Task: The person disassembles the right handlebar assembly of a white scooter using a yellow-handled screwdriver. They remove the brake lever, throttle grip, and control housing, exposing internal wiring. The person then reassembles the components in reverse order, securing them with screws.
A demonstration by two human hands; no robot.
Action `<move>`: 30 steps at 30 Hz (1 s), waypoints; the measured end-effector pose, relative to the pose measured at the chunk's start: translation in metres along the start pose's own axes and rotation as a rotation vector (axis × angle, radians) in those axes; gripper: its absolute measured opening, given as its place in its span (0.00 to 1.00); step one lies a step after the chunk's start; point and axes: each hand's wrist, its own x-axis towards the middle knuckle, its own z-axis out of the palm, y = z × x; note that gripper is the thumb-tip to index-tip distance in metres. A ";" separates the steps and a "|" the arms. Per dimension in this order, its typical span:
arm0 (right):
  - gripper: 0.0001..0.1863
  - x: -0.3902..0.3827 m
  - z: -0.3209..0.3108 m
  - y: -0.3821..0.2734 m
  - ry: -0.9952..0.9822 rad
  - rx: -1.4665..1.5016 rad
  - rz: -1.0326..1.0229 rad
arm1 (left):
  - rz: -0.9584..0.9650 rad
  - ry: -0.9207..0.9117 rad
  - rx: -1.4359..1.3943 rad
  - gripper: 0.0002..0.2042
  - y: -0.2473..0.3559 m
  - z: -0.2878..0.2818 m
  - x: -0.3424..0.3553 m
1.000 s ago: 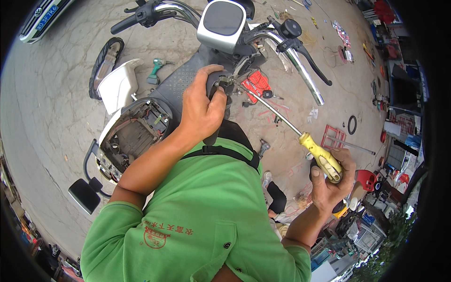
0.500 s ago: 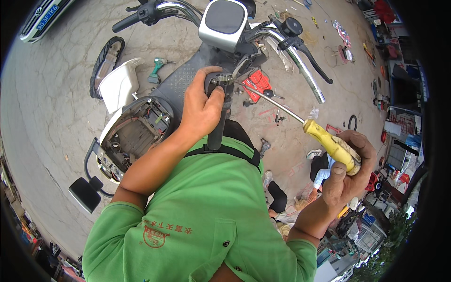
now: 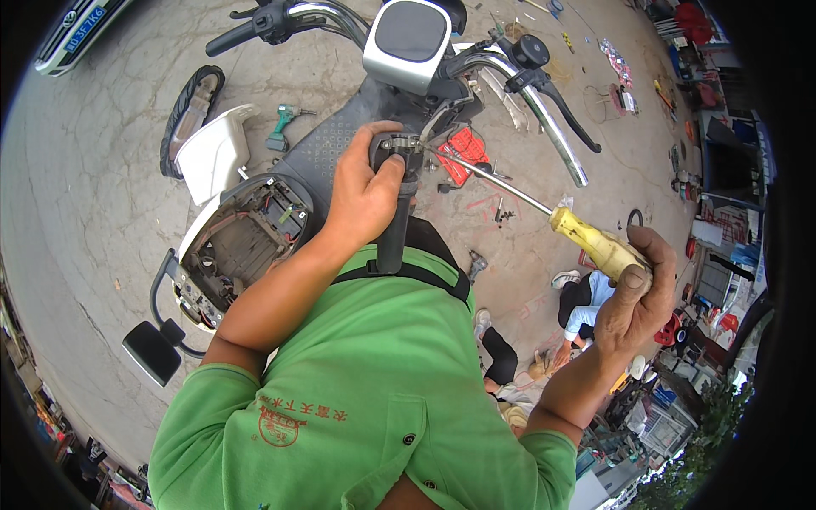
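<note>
Dashboard screen (image 3: 410, 32): dark rounded-rectangle panel in a silver housing, at 12 o'clock between the handlebars. Number plate (image 3: 83, 27): narrow blue strip with white characters on a car's white bumper, at 10 o'clock near the rim. Red flat package (image 3: 461, 154) lying on the ground just right of centre at 1 o'clock; red-and-white sign board (image 3: 729, 226) standing at 3 o'clock by the stalls.
</note>
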 end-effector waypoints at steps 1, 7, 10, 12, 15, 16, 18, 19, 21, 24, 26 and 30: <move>0.26 -0.002 0.006 0.003 0.035 0.050 -0.012 | 0.000 0.008 -0.011 0.16 -0.001 -0.001 0.000; 0.30 0.013 0.025 -0.011 0.105 0.216 -0.198 | -0.039 -0.015 -0.057 0.13 -0.011 -0.005 0.002; 0.28 0.015 0.018 -0.018 0.049 0.121 -0.138 | -0.106 -0.037 -0.186 0.11 -0.018 -0.002 0.003; 0.27 0.009 0.005 -0.021 0.002 -0.145 -0.134 | -0.117 -0.040 -0.160 0.10 -0.016 -0.003 0.002; 0.25 0.011 0.014 -0.022 -0.004 -0.085 -0.248 | -0.139 -0.026 -0.121 0.10 -0.018 -0.002 0.001; 0.24 0.013 0.022 -0.024 0.005 0.012 -0.309 | -0.143 -0.017 -0.110 0.10 -0.019 -0.003 0.001; 0.26 0.015 0.028 -0.026 -0.007 0.138 -0.327 | -0.110 -0.005 -0.092 0.10 -0.024 -0.003 0.000; 0.26 0.016 0.027 -0.029 -0.019 0.170 -0.324 | -0.100 -0.013 -0.090 0.10 -0.025 -0.003 0.000; 0.26 0.016 0.030 -0.038 0.003 0.201 -0.279 | -0.106 -0.029 -0.099 0.10 -0.024 0.001 0.001; 0.22 0.012 0.023 -0.047 0.038 0.062 -0.053 | -0.108 -0.010 -0.127 0.10 -0.022 0.001 0.000; 0.21 0.010 0.012 -0.037 -0.001 -0.055 -0.102 | -0.095 -0.010 -0.106 0.10 -0.023 0.000 0.001; 0.24 0.015 0.028 -0.031 -0.030 0.076 -0.237 | -0.072 0.018 -0.040 0.10 -0.030 -0.006 0.003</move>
